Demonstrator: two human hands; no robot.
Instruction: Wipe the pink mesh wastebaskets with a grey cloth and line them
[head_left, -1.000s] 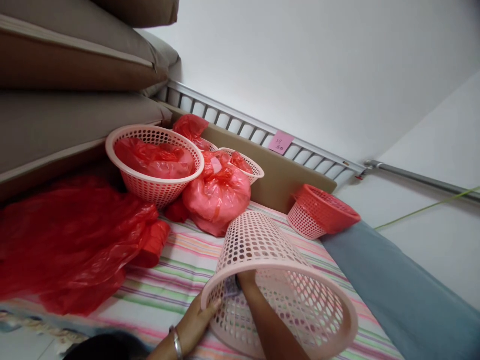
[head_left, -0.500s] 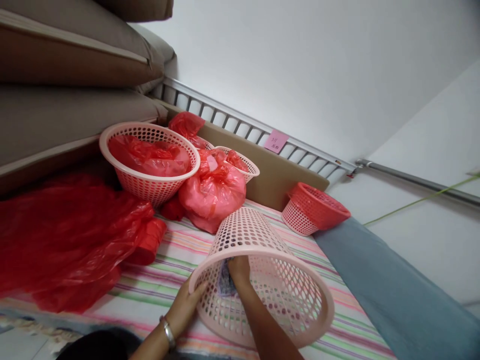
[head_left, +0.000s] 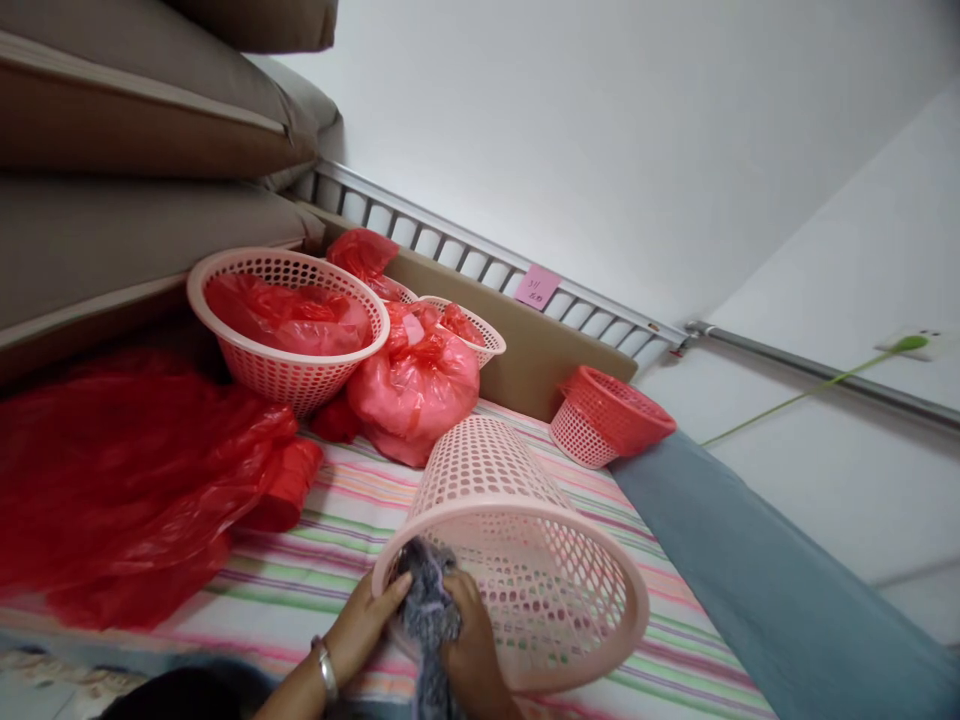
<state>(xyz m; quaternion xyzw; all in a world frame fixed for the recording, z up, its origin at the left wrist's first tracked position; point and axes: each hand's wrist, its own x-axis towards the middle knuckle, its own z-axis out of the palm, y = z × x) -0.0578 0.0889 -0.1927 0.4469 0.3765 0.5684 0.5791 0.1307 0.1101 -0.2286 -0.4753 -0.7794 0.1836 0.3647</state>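
Note:
A pale pink perforated plastic basket (head_left: 517,500) lies on its side on a striped cloth, its mouth facing me. My left hand (head_left: 367,615), with a silver bracelet at the wrist, grips the left part of the basket's rim; its thumb shows inside the rim and the other fingers are hidden behind it. My right hand (head_left: 472,640) is closed around a grey-blue cloth (head_left: 431,610) at the basket's mouth. The cloth is bunched at the top against the inside of the rim, and its lower end hangs down past the bottom of the picture.
A pink basket (head_left: 289,390) holding red plastic and a tied red bag (head_left: 412,390) stand behind. Red plastic sheeting (head_left: 135,490) spreads at left. A pink basket with a red upper part (head_left: 589,435) leans at right, by a blue-grey strip (head_left: 750,540). Cushions (head_left: 135,230) are stacked upper left.
My right hand has come from deep inside the basket out to its mouth with the cloth. My left hand still holds the rim. The view has shifted slightly.

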